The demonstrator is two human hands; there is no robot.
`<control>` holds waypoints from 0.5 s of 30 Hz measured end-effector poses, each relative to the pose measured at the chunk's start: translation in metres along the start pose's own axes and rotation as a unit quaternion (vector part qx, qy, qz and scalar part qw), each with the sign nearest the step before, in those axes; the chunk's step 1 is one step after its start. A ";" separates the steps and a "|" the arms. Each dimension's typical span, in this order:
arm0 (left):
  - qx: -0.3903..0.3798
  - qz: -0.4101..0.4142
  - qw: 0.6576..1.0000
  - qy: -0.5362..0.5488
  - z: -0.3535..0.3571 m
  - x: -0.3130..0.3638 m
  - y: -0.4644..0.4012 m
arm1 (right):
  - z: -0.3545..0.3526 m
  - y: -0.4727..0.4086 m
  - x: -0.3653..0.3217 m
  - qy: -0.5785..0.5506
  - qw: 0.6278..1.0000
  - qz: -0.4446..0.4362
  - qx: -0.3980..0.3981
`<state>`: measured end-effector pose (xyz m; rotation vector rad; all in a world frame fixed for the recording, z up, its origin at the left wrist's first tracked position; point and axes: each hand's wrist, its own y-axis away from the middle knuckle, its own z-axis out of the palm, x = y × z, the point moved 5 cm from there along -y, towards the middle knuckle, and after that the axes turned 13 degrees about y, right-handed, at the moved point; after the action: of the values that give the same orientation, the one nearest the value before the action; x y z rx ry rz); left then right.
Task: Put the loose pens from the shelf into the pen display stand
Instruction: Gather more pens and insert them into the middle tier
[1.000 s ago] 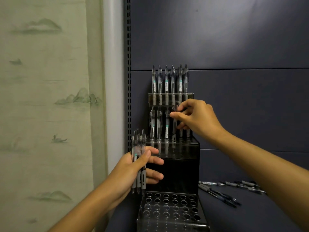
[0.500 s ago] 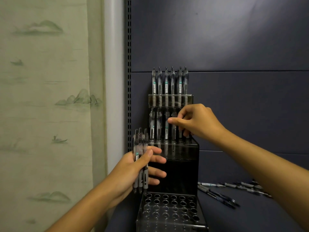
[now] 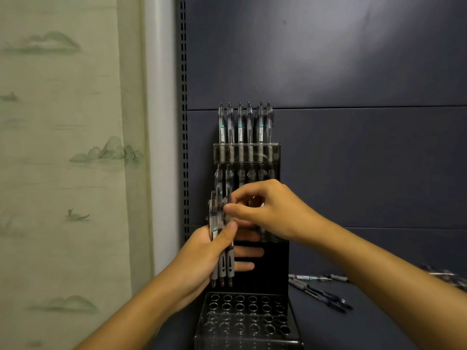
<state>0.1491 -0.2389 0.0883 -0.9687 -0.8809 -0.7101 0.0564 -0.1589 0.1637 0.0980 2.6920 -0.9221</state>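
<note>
Dark shelf panels back the pen display stand (image 3: 249,248), its top row filled. Left hand (image 3: 202,258) clamps a bundle of pens (image 3: 222,248); right hand (image 3: 267,210) fingers pinch one top. Tugging it may drag neighbours loose, likely dropping them among the loose pens (image 3: 318,291) on the shelf (image 3: 379,324).

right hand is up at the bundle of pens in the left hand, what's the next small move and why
Probably draw one pen up out of the bundle: the right hand has its fingertips at the pens' tops, the left hand grips them, and the stand's front tier shows empty holes.
</note>
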 end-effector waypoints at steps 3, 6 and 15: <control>0.008 -0.019 1.000 0.019 -0.004 -0.005 0.000 | -0.012 -0.004 0.005 -0.054 0.996 0.029 0.063; 0.016 -0.028 0.999 0.014 -0.010 -0.009 0.001 | -0.030 -0.010 0.008 -0.132 0.984 0.057 0.109; 0.020 -0.032 0.999 -0.010 -0.021 -0.007 0.005 | -0.078 -0.020 0.037 -0.113 0.959 0.117 0.234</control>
<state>0.1559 -0.2556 0.0739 -0.9178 -0.9434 -0.7353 -0.0020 -0.1288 0.2232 0.3756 2.1532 -1.3767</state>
